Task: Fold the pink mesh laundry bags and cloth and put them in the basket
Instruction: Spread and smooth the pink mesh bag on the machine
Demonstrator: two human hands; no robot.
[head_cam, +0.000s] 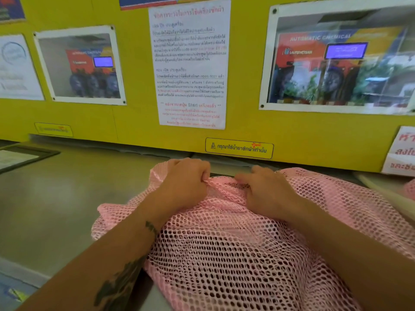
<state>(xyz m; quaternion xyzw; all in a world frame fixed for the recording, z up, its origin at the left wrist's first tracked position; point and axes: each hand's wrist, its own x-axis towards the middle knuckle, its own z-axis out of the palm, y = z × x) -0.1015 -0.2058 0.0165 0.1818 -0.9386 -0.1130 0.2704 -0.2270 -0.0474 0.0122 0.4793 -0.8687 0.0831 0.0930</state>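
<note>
The yellow wall (134, 122) carries a printed notice (189, 63) and framed photos. Below it, the grey counter (51, 198) supports the pink mesh laundry bag (235, 254), which lies spread and rumpled from the counter's far edge toward the viewer. The bag is open-weave netting with round holes, layered so that darker gaps show through. The left hand (186, 182) pinches a gathered fold at the bag's upper edge. The right hand (267, 191) grips the bunched mesh just beside it, fingers curled into the fabric.
</note>
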